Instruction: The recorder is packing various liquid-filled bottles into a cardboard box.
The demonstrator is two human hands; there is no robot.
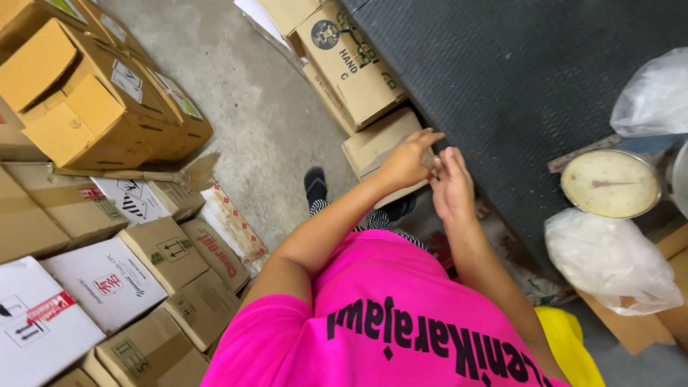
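- The landmark is the big dark mat (530, 79). It covers a flat top on the person's right side.
- Both hands meet right at the near edge of the dark mat.
- The left hand (407, 160) is half closed. Its fingers curl and the tips reach to the mat's edge.
- The right hand (451, 188) is just beside it, touching it or almost touching. Its fingers are long and close together, only a little bent.
- Something small may sit between the two hands, but it is too hidden to tell. It is not clear if either hand holds anything.
- The small brown box (374, 143) is the closest thing. It sits low on the floor, tight against the edge of the dark mat, right under the hands.
- The step in hand looks like fiddly finger work, done above that box.
- The gap there is tight, so small, careful finger moves fit this spot.
- On the dark mat, far from the hands, stands a round scale (610, 183) with a red needle.
- A clear plastic bag (609, 259) lies just in front of the scale.
- Away from the mat, across the grey floor (251, 93), many cardboard boxes (93, 100) are piled up.
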